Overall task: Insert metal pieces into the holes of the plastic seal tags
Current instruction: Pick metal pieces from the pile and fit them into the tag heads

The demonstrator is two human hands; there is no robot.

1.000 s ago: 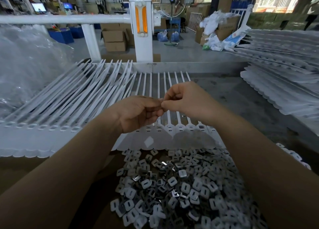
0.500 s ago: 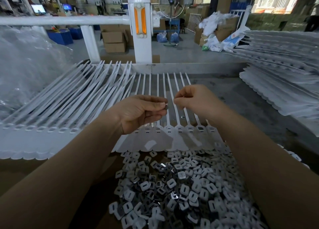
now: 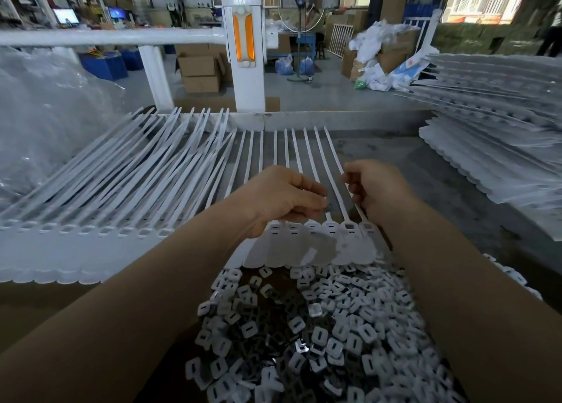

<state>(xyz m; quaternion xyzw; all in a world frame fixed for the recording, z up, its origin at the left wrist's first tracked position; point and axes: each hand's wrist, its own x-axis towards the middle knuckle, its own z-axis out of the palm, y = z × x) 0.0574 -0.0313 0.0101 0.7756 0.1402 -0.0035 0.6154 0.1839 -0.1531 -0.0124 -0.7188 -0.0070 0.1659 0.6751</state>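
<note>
Metal pieces (image 3: 319, 335) lie heaped nearest, below both wrists. Past them, seal tags (image 3: 330, 229) point their straps straight away; their holes sit just under the left hand (image 3: 282, 199), whose fingers (image 3: 316, 203) pinch something small. Right hand (image 3: 377, 190), curled, apparently pinching too, hovers just right.

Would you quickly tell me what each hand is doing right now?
Left hand: pinching a small metal piece.
Right hand: fingers curled; any held piece cannot be told.

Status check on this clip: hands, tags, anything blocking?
Left hand pinching a small metal piece above the seal tags. Right hand curled beside it, contents unclear. Nothing blocking the tag holes.
</note>
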